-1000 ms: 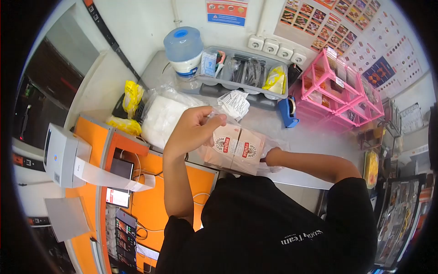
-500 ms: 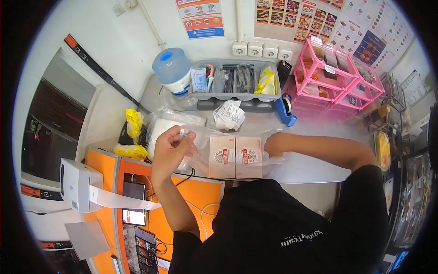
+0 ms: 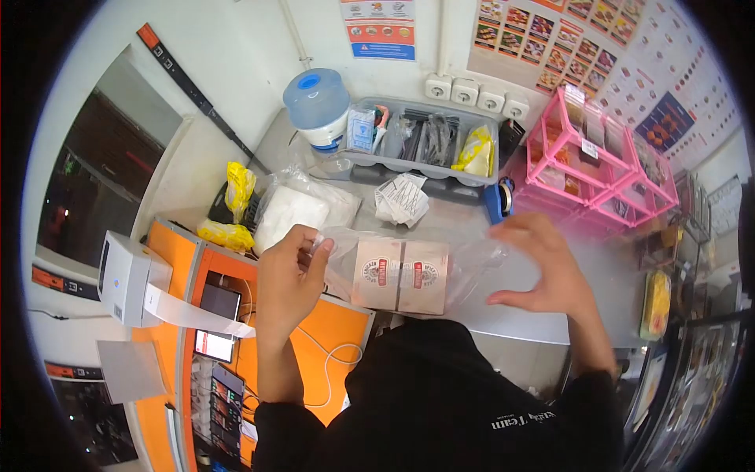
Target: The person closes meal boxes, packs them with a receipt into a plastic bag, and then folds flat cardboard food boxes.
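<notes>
Grey metal tabletop [image 3: 519, 318], white wall [image 3: 252, 79] behind. Item: two pale cardboard boxes [image 3: 379, 275], printed red and black, side by side in a clear, thin plastic bag [image 3: 472, 271], close to the front edge. Hands: left [image 3: 292, 275], pinching the bag's left side; right [image 3: 543, 271], open, fingers curved, beside its right side, contact unclear. Likely hazards: lopsided pull, skewing boxes or tearing film; tug bodyward, tipping boxes off the edge; trailing plastic, dragging loose white printed papers [image 3: 401, 200].
</notes>
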Tool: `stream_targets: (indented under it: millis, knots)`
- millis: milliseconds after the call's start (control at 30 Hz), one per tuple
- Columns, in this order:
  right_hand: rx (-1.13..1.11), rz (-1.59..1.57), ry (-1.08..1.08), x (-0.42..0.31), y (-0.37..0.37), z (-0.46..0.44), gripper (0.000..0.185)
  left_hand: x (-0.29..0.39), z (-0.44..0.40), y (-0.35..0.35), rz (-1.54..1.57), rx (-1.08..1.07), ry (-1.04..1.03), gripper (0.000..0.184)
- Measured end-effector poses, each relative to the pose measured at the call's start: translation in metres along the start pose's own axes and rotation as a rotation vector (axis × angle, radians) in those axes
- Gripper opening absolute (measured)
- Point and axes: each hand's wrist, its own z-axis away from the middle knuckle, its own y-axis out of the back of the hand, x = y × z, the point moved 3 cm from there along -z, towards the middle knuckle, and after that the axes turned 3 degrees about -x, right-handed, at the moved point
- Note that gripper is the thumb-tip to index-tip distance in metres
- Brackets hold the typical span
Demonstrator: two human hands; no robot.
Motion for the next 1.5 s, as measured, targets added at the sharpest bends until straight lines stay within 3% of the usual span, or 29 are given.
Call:
stream_targets:
  millis: [100, 200, 267, 400, 633, 767, 1067, 1167, 1233, 1367, 1467, 1500]
  knots:
    - [0.138, -0.224, -0.380, 0.077, -0.037, 0.054, 0.128, 0.010, 0.003, -0.002, 0.000, 0.002, 0.049, 0.015]
    - [-0.042, -0.144, -0.374, 0.132, -0.153, 0.090, 0.150, 0.033, 0.004, -0.035, -0.025, -0.023, -0.048, 0.014]
    - [-0.149, -0.204, -0.225, 0.134, -0.231, 0.069, 0.159, 0.049, 0.001, -0.081, -0.008, -0.050, -0.177, 0.014]
    - [-0.300, -0.322, -0.106, 0.102, -0.308, 0.007, 0.143, 0.067, 0.004, -0.187, -0.031, -0.314, -0.271, 0.014]
    - [-0.373, -0.446, -0.095, 0.094, -0.320, -0.021, 0.115, 0.041, 0.036, -0.276, -0.094, -0.629, -0.425, 0.041]
    - [-0.410, -0.501, -0.091, 0.097, -0.320, -0.030, 0.100, 0.033, 0.035, -0.285, -0.089, -0.786, -0.381, 0.041]
    - [-0.484, -0.598, -0.084, 0.098, -0.325, -0.043, 0.067, 0.017, 0.007, -0.289, -0.067, -0.811, -0.338, 0.022]
    - [-0.499, -0.614, -0.083, 0.100, -0.326, -0.046, 0.057, 0.028, -0.018, -0.228, -0.026, -0.794, -0.314, 0.023]
    - [-0.506, -0.631, -0.078, 0.100, -0.326, -0.048, 0.051, 0.026, -0.033, -0.151, 0.137, -0.465, -0.249, 0.043]
    - [-0.526, -0.650, -0.070, 0.101, -0.323, -0.049, 0.042, -0.037, -0.023, -0.047, -0.175, -0.286, 0.103, 0.132]
    - [-0.513, -0.657, -0.023, 0.094, -0.314, -0.053, 0.039, -0.098, 0.014, -0.078, -0.528, -0.454, 0.080, 0.147]
    - [-0.472, -0.654, 0.004, 0.089, -0.307, -0.055, 0.038, -0.122, 0.026, -0.099, -0.243, -0.394, -0.005, 0.148]
